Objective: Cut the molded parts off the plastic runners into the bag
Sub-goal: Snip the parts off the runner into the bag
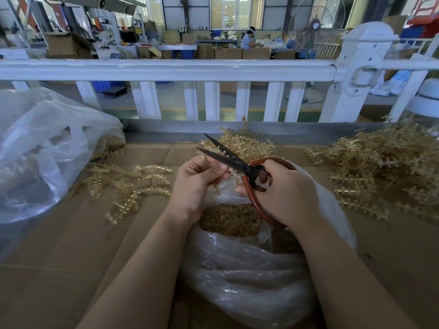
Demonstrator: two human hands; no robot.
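Observation:
My right hand (282, 191) grips the red handles of black scissors (228, 156), whose blades stand apart and point up-left. My left hand (194, 181) pinches a thin tan plastic runner (215, 184) just under the blades. Both hands hover over a clear plastic bag (249, 269) whose mouth shows a heap of small tan cut parts (229, 220). Piles of tan runners lie behind the scissors (247, 143), at the right (384, 169) and at the left (126, 184) on the cardboard.
Flattened cardboard (59, 257) covers the worktable. A large crumpled clear bag (40, 150) sits at the left. A white railing (166, 70) runs along the table's far edge. Beyond it is a workshop with boxes and a seated person (248, 40).

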